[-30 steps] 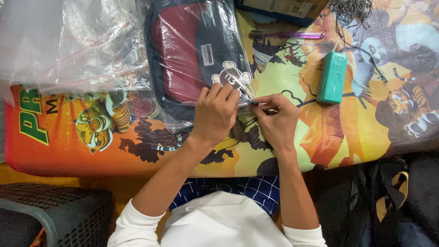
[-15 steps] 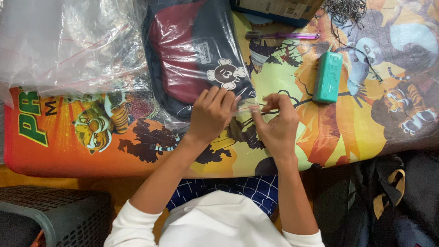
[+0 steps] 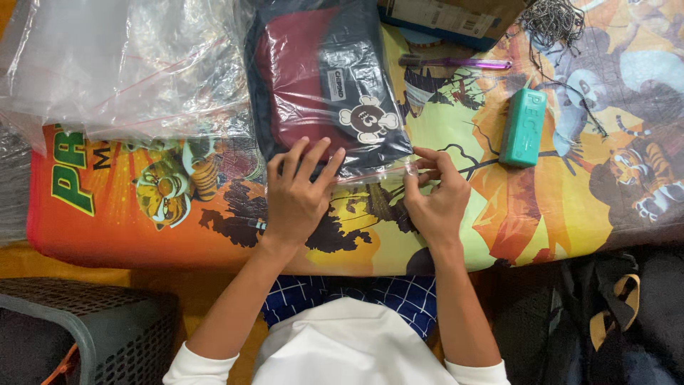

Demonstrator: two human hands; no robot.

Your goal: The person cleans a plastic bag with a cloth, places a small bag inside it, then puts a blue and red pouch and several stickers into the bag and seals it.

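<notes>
The left hand (image 3: 296,192) is pressing flat, fingers spread, on the clear plastic bag (image 3: 370,173) holding a navy-and-maroon fabric pouch (image 3: 320,78) at twelve o'clock, while the right hand (image 3: 434,196) is pinching the bag's edge

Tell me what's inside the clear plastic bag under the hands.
The clear plastic bag holds a folded navy and maroon garment with a round cartoon patch. The left hand covers its lower edge; the right hand pinches the bag's corner. Deeper folds are hidden.

One bagged pouch (image 3: 324,85), one teal case (image 3: 523,127), one purple pen (image 3: 456,63), two hands, left (image 3: 296,196) and right (image 3: 436,196).
</notes>
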